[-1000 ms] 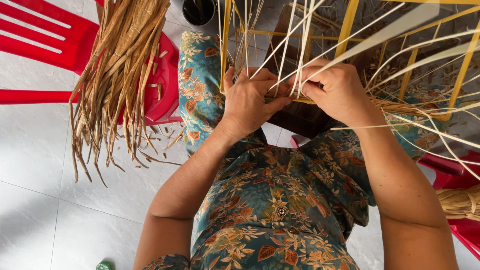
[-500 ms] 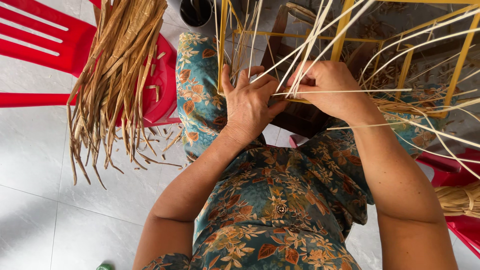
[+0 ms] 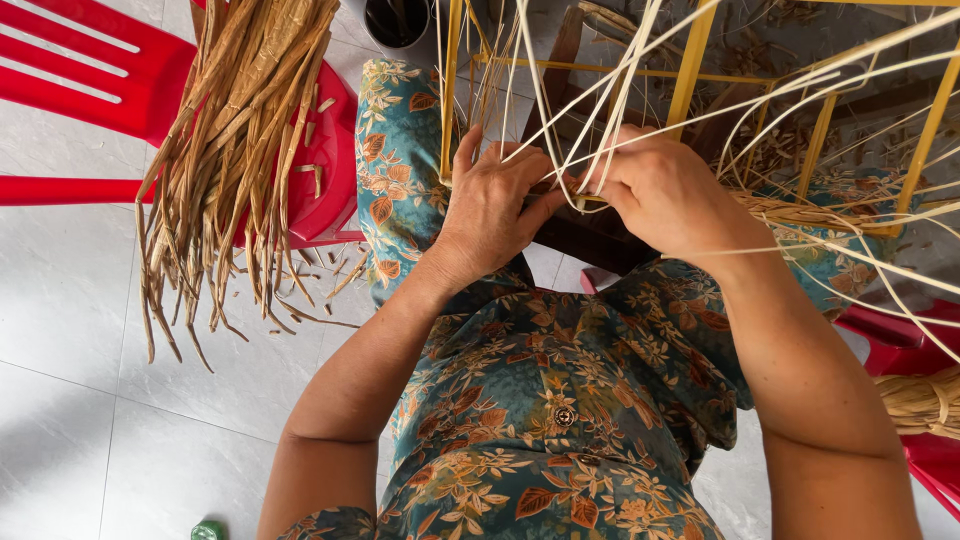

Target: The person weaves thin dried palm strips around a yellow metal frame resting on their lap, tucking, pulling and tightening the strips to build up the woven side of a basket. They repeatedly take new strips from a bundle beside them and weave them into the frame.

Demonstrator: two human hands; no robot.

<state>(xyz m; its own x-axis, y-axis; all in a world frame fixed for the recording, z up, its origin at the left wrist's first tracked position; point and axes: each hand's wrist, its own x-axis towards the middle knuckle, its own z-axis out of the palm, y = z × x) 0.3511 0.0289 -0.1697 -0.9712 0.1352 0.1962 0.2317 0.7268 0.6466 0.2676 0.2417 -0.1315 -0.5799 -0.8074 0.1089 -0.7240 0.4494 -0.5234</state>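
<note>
Pale grey floor tiles [image 3: 70, 300] below, seen from above past a lap in teal floral cloth [image 3: 560, 420]. Left hand [image 3: 490, 205]: fingers spread and half curled, pressed flat against a crossing of pale weaving strands [image 3: 560, 130], thumb angled toward the other hand; no full grip, more a pinning hold. Right hand [image 3: 665, 190]: fingers closed tight, pinching several of the same strands at their crossing, just beside the left thumb. Strands fanning up and away from both sets of fingertips, long, thin, springy, looped loosely to the right of the right hand. Yellow frame [image 3: 690, 70] beyond the fingertips, upright bars with strands threaded between; dark wooden stand [image 3: 590, 235] directly beneath the knuckles. Bundle of brown dried reeds [image 3: 240, 150] well to the left of the left hand, draped over a red plastic chair [image 3: 90, 90], loose ends hanging toward the tiles. Second tied bundle [image 3: 920, 400] near the right elbow, on a red seat. Small green object [image 3: 208, 530] on the floor, behind the left elbow; kind not clear. Risks, as judged: pinned crossing slipping should the left fingers lift, from spring in the strands; kinking or snapping from too sharp a bend at the pinch; loose loops to the right snagging on the frame bars.
</note>
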